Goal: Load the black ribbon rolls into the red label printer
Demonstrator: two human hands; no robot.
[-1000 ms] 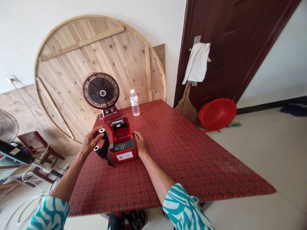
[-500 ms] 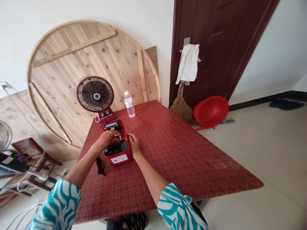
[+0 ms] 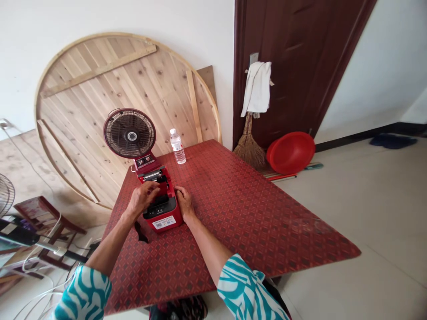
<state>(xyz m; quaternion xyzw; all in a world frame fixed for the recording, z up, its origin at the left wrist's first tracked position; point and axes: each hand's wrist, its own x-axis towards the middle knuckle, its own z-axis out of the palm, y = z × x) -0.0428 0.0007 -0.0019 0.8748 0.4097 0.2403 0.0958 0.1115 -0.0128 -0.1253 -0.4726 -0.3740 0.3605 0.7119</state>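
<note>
Two hands [image 3: 184, 203] at one red printer [image 3: 162, 207] (open) — one bottle [image 3: 178, 147]

We cannot read the label [image 3: 164, 222] on the red printer [image 3: 162, 210], nor see the part of its open bay [image 3: 163, 198] behind the left hand [image 3: 143, 198], and well left of the printer a grey fan [image 3: 5, 194] is cut off by the view's edge.

Light is soft; edges stretch, perhaps blurring.
</note>
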